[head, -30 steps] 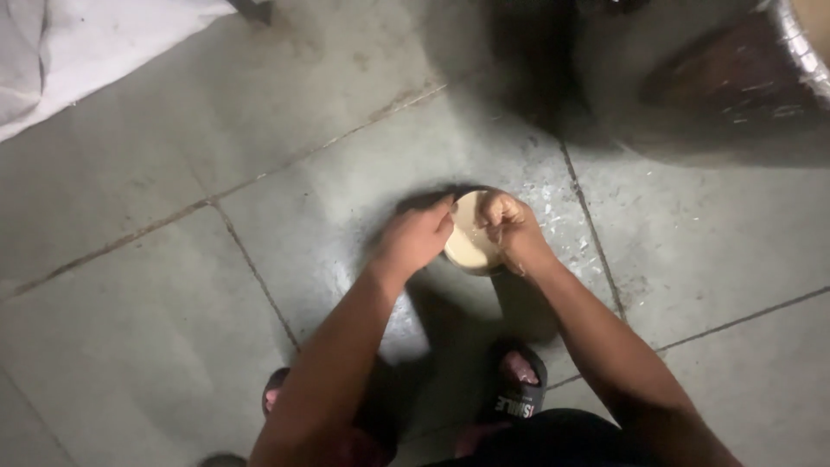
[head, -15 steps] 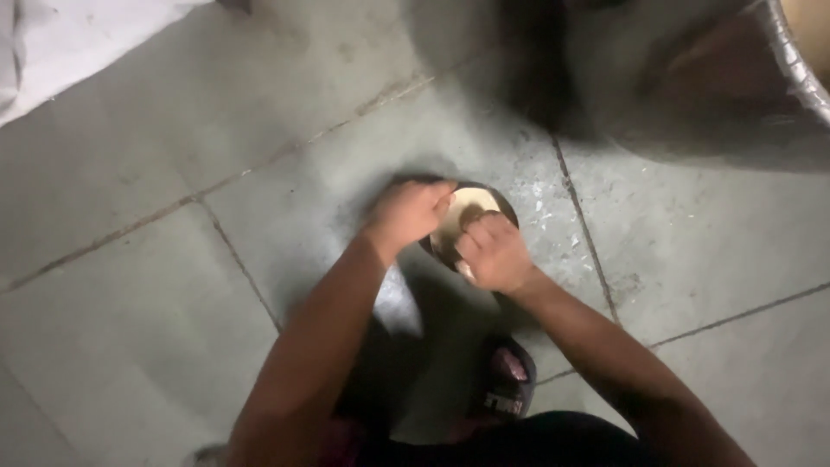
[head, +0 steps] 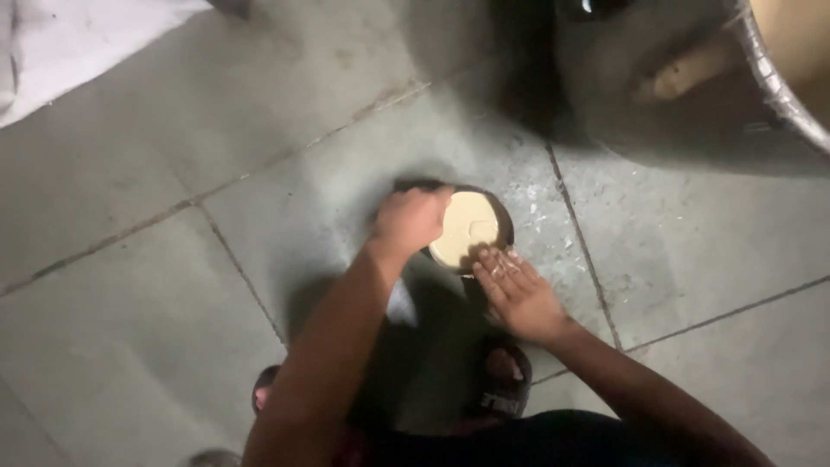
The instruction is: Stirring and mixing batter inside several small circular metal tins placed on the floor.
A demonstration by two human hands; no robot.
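Since half a second ago, your right hand (head: 519, 294) has slid nearer, fingers spread flat at the near rim of the pale round dough disc (head: 467, 229) on its dark round board (head: 503, 227). Your left hand (head: 411, 220) rests curled on the disc's left edge, mid-floor on grey stone tiles (head: 173, 130).

**A grey tiled floor in dim light**

The floor (head: 173, 346) is made of big grey stone tiles. Thin dark lines run between the tiles. The tiles look dusty and a little scratched, with small white specks in the middle of the floor.

Far on the left lies something white and flat (head: 78, 39), like a sheet or a board.

Far on the right stands a big round tub (head: 692, 95). It is dark on the side, and its rim is ribbed. The tub throws a dark shadow onto the floor.

The light is weak, and the far right corner is the darkest part.
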